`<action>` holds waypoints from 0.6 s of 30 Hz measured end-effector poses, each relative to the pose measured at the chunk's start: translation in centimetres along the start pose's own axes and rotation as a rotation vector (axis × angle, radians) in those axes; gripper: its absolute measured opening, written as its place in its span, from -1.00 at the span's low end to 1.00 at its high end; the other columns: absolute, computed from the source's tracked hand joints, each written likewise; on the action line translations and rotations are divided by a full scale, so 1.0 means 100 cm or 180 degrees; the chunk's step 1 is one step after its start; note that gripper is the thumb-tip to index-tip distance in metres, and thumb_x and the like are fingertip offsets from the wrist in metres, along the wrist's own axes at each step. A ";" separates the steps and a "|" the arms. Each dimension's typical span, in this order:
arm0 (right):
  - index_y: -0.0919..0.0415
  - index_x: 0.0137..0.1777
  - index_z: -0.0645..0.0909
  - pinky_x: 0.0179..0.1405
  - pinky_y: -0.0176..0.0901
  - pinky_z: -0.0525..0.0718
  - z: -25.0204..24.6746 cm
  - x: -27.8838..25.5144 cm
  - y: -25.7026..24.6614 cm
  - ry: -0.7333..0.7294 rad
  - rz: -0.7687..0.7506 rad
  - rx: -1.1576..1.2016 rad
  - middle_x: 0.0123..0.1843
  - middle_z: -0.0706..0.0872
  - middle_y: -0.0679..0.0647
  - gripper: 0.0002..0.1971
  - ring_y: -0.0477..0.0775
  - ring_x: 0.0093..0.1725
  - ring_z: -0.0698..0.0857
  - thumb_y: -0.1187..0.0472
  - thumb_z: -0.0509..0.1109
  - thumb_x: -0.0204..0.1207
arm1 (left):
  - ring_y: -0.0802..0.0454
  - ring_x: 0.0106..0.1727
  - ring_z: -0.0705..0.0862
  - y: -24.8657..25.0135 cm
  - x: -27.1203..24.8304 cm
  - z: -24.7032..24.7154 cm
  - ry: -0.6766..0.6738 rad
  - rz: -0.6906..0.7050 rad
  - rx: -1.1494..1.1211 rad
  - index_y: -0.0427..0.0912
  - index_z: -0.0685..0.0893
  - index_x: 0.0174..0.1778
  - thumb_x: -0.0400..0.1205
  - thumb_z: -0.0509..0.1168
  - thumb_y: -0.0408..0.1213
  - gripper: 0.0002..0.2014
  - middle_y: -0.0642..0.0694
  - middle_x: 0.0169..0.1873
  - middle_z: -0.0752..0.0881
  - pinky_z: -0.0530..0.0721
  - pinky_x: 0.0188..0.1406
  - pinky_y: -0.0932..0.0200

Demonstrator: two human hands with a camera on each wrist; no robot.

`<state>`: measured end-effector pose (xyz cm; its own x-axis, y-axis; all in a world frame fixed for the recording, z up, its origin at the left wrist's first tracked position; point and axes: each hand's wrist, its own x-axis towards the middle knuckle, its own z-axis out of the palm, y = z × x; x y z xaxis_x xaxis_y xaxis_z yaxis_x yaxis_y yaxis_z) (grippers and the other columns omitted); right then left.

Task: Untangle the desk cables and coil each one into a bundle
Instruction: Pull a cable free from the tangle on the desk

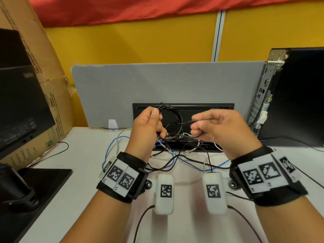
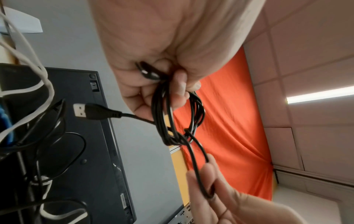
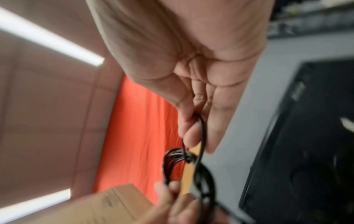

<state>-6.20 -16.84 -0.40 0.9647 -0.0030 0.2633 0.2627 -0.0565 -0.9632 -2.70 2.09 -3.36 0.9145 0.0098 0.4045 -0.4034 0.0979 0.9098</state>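
A black cable coil [image 1: 172, 122] of several loops hangs in the air above the desk, gripped by my left hand [image 1: 150, 122] at its left side. My right hand [image 1: 206, 122] pinches a loop of the same cable pulled out to the right. In the left wrist view the coil [image 2: 172, 118] runs through my curled fingers and its USB plug [image 2: 90, 112] sticks out to the left; the right hand's fingers [image 2: 208, 178] hold the pulled loop. The right wrist view is blurred but shows the pinched loop [image 3: 199, 133]. Blue, white and black cables [image 1: 177, 155] lie tangled on the desk below.
A black keyboard [image 1: 219, 109] leans against the grey divider [image 1: 157, 81] behind my hands. A computer tower [image 1: 289, 95] stands at the right, a cardboard box [image 1: 43, 67] and a monitor [image 1: 21, 102] at the left. A monitor base [image 1: 35, 190] sits at the near left.
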 end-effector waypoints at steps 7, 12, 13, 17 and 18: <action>0.33 -0.06 0.71 -0.65 -0.36 0.31 -0.006 0.004 -0.005 0.0025 0.0362 0.1104 -0.41 0.55 0.10 -0.82 -0.14 -0.60 0.34 0.46 0.26 0.60 | 0.02 -0.38 0.61 0.007 -0.001 -0.010 -0.0305 -0.0251 -0.0347 -0.24 0.64 -0.23 0.79 0.07 -0.35 -0.67 -0.06 -0.44 0.55 0.66 -0.22 0.18; 0.03 -0.12 0.84 -0.54 -0.59 0.44 -0.014 -0.003 -0.010 0.0104 -0.0565 -0.1293 -0.44 0.73 -0.15 -0.85 -0.26 -0.56 0.58 0.30 0.49 0.49 | 0.06 -0.47 0.42 0.012 -0.003 -0.008 -0.0406 -0.0462 -0.0747 -0.34 0.64 -0.05 0.77 0.02 -0.47 -0.72 -0.08 -0.49 0.40 0.63 -0.32 0.13; -0.01 -0.12 0.84 -0.45 -0.61 0.49 -0.015 -0.003 -0.010 0.0119 -0.0658 -0.1522 -0.39 0.77 -0.18 -0.86 -0.28 -0.47 0.65 0.26 0.50 0.48 | 0.06 -0.49 0.38 0.013 -0.003 -0.008 -0.0417 -0.0536 -0.0855 -0.35 0.63 0.00 0.77 0.01 -0.46 -0.74 -0.07 -0.50 0.36 0.60 -0.34 0.09; -0.04 -0.15 0.83 -0.38 -0.59 0.45 -0.017 0.000 -0.006 0.0355 -0.0895 -0.2017 -0.45 0.69 -0.29 -0.88 -0.28 -0.44 0.60 0.22 0.52 0.48 | 0.05 -0.52 0.39 0.013 -0.004 -0.007 -0.0616 -0.0623 -0.0576 -0.29 0.65 -0.03 0.78 0.10 -0.24 -0.73 -0.04 -0.54 0.31 0.65 -0.31 0.04; -0.01 -0.17 0.82 -0.35 -0.58 0.45 -0.017 0.001 -0.006 0.0442 -0.0980 -0.2093 -0.42 0.69 -0.29 -0.88 -0.30 -0.40 0.61 0.24 0.52 0.48 | 0.04 -0.51 0.43 0.013 -0.004 -0.007 -0.0699 -0.0586 -0.0391 -0.27 0.68 -0.06 0.78 0.12 -0.21 -0.72 -0.04 -0.55 0.34 0.68 -0.26 0.05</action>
<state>-6.30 -18.48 0.26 0.8264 -0.0144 0.5629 0.4142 -0.6617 -0.6250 -3.61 2.96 -2.41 0.9380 -0.2331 0.2565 -0.2126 0.1976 0.9570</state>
